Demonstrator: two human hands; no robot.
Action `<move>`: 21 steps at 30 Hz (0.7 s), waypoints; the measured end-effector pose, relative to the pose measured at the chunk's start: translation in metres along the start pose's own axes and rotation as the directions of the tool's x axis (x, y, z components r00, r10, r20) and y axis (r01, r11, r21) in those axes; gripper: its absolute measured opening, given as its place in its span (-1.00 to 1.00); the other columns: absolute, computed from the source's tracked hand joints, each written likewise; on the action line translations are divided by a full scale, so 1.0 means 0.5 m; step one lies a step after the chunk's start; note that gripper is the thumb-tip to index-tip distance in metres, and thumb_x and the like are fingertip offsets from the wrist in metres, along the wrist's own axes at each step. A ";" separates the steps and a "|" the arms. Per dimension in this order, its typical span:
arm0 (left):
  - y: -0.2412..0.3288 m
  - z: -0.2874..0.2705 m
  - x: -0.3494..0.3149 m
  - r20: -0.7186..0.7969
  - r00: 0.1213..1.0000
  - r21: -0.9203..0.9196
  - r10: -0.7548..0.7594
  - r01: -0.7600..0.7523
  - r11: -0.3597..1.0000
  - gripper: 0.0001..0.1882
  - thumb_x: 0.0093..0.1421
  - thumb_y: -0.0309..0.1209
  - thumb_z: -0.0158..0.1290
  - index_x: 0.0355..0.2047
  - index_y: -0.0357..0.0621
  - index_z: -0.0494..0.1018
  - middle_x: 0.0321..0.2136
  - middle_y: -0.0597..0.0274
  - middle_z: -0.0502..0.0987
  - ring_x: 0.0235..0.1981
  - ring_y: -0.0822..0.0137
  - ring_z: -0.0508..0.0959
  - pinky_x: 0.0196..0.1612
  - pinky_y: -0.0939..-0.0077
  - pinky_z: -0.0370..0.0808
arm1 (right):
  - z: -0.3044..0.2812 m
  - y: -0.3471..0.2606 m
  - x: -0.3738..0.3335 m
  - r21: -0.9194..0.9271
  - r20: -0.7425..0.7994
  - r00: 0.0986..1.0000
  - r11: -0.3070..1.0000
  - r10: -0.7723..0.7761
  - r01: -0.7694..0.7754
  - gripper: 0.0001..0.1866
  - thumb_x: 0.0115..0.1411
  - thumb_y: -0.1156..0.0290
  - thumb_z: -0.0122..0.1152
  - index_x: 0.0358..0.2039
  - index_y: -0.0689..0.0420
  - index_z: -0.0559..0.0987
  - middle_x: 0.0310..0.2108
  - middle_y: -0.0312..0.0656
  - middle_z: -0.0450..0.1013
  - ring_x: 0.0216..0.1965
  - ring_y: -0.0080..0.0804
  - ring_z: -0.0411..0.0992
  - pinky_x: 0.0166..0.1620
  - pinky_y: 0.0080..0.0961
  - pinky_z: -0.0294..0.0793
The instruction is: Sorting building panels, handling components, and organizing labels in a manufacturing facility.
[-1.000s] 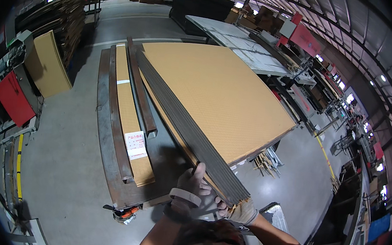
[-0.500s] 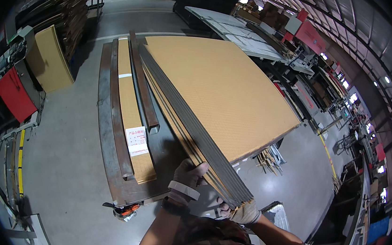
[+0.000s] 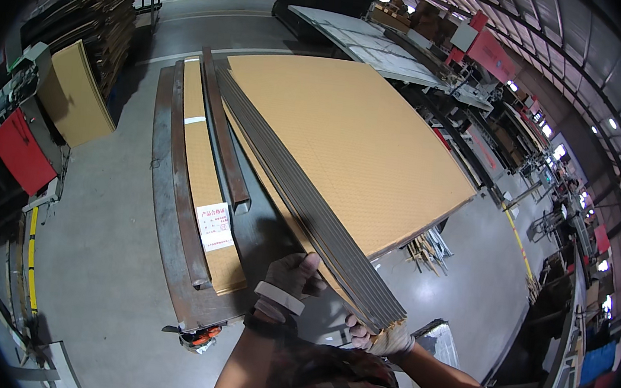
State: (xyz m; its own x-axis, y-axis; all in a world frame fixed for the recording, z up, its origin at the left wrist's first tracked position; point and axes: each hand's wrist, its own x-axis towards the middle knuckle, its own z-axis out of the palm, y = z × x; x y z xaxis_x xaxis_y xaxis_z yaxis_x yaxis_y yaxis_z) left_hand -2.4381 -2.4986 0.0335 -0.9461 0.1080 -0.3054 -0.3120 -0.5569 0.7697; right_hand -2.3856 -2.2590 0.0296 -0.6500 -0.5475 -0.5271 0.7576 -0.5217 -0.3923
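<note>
A bundle of long, thin strips (image 3: 316, 209), grey on their upper edges and tan on the side, lies slantwise along the left edge of a big tan board stack (image 3: 346, 137). My right hand (image 3: 390, 341), in a pale work glove, is closed round the near end of the bundle, its fingers partly hidden underneath. Beside the bundle's left side is my left hand (image 3: 291, 278), gloved, with a white band at the wrist. Its thumb points up close to the strips and its fingers curve loosely, apart from the thumb.
Left of the bundle, a dark metal table (image 3: 217, 308) carries brown metal bars (image 3: 223, 133) and a narrow tan strip stack (image 3: 198, 153) with a white label (image 3: 215, 226). A marble-patterned panel (image 3: 369, 46) stands beyond. Sticks (image 3: 428, 250) lie low at the right.
My left hand has come off the strips and shifted slightly left. The bundle has tipped so less of its tan side shows. My right hand keeps hold of the near end.
</note>
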 end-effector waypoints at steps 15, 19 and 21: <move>0.159 -0.023 0.169 -0.278 0.899 0.890 0.339 0.108 0.443 -0.21 -0.13 0.18 0.17 -0.25 -0.42 0.45 -0.36 -0.15 0.54 -0.24 -0.04 0.54 -0.18 0.26 0.45 | 0.033 0.011 0.007 0.102 0.055 0.998 0.994 0.029 -0.034 -0.43 0.22 -0.04 -0.20 0.00 0.16 0.40 -0.23 0.06 0.44 -0.37 -0.17 0.42 -0.23 -0.25 0.39; 0.173 -0.017 0.171 -0.298 0.928 0.887 0.225 0.181 0.425 -0.25 -0.06 0.14 0.14 -0.25 -0.45 0.46 -0.38 -0.17 0.54 -0.23 -0.01 0.53 -0.17 0.30 0.45 | 0.011 0.013 0.009 0.185 0.115 0.992 0.980 0.055 -0.076 -0.48 0.24 0.00 -0.26 -0.06 0.17 0.42 -0.30 -0.01 0.42 -0.38 -0.26 0.39 -0.30 -0.33 0.35; 0.125 -0.086 0.213 0.104 0.906 0.994 0.410 -0.083 -0.067 -0.43 0.02 -0.03 0.16 -0.27 -0.41 0.47 -0.48 -0.11 0.53 -0.35 0.14 0.56 -0.27 0.33 0.46 | 0.004 0.015 0.013 0.182 0.102 0.990 0.977 0.094 -0.111 -0.49 0.24 0.00 -0.27 -0.10 0.17 0.42 -0.32 -0.04 0.42 -0.39 -0.30 0.38 -0.32 -0.37 0.34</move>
State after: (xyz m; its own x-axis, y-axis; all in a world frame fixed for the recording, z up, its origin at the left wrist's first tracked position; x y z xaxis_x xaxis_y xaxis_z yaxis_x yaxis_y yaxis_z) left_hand -2.5548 -2.5574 0.0251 -0.9942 -0.0453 0.0971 0.0133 0.8469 0.5316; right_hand -2.3845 -2.2680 0.0247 -0.5787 -0.6576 -0.4823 0.8014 -0.5681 -0.1870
